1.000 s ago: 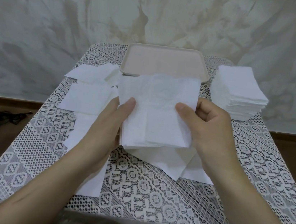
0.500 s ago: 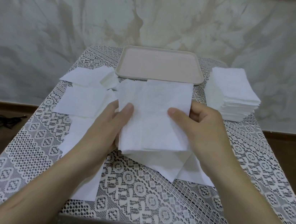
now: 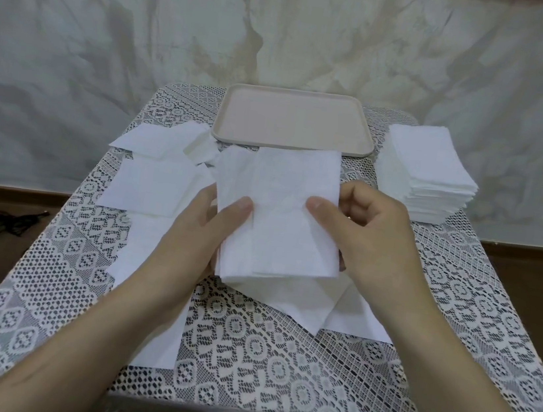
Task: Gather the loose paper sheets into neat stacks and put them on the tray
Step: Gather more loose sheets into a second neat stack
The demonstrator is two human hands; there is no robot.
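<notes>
Both hands are holding one bundle of sheets [image 3: 282, 214] just above the tabletop [image 3: 261, 353]. The left hand [image 3: 197, 230] is gripping its left edge and the right hand [image 3: 369, 239] its right edge, thumbs on top. The tray [image 3: 292, 118] beyond is carrying no paper. A finished stack [image 3: 429, 178] is standing to its right, and loose sheets [image 3: 151, 186] are lying at the left.

Recommendation: the bundle's left sheets are sticking out unevenly, so ease the thumbs and tap the lower edge on the tabletop before moving it to the tray.

Compared with a second ago, the grip is staying unchanged and the bundle is barely shifting.
</notes>
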